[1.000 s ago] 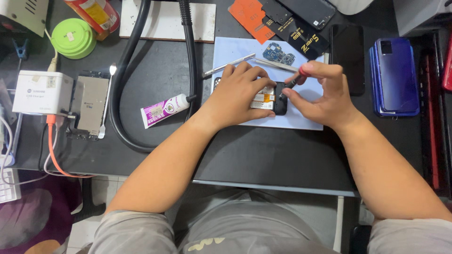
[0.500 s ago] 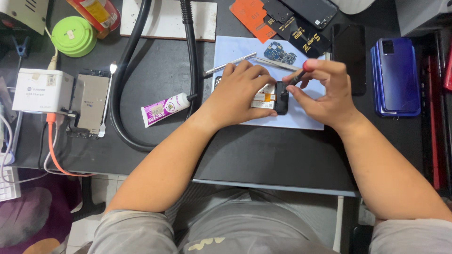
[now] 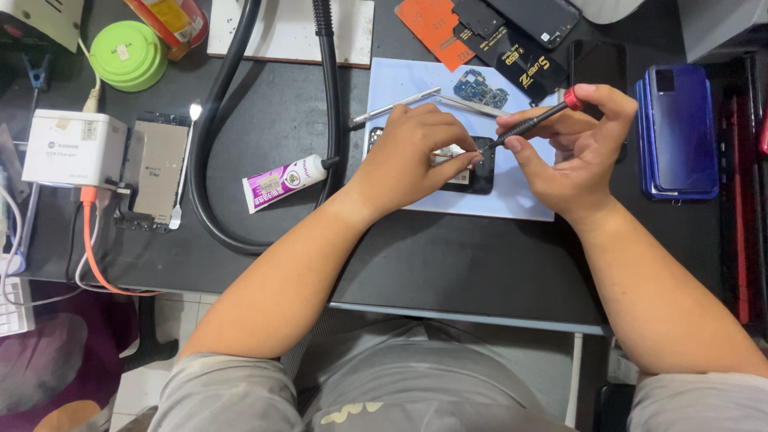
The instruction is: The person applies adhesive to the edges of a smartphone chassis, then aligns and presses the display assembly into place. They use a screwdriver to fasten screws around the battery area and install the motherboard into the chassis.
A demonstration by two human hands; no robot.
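A dark worktop [image 3: 264,120] is being used to carry everything, and a pale blue mat [image 3: 416,88] is lying on it beneath both hands. A thick black hose [image 3: 210,136] is curving well to the left of the left hand [image 3: 416,156], and a stack of blue phone backs [image 3: 680,132] is lying just to the right of the right hand [image 3: 580,152]. A small black phone part [image 3: 472,172] is being pressed onto the mat under the left grip, whose fingers are closed down on it. A slim black screwdriver with a red cap [image 3: 532,122] is being pinched in the closed right grip, its tip being held against the phone part between the two hands. A purple and white glue tube [image 3: 282,182] is lying left of the left wrist, and metal tweezers [image 3: 394,107] are lying just above the left hand.
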